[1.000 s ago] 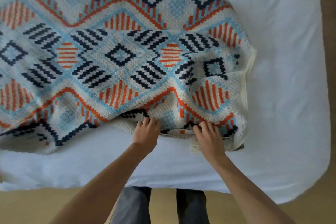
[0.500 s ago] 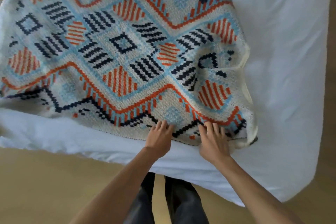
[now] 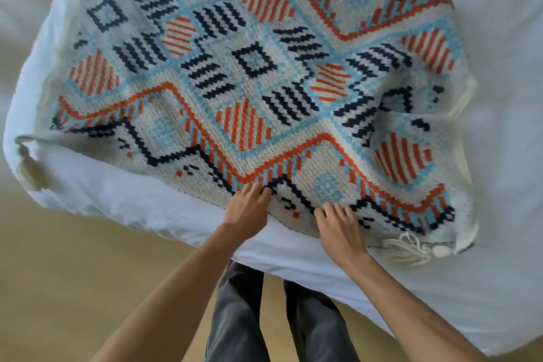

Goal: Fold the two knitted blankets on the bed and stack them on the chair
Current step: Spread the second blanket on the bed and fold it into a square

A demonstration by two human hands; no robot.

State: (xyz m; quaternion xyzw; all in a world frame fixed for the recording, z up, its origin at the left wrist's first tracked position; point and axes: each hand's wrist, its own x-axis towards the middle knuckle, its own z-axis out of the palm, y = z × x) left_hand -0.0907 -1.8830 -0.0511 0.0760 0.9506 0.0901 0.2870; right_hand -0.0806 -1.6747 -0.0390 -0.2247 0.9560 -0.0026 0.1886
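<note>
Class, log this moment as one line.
blanket: spread on bed | left hand: on its near edge | right hand: on its near edge
</note>
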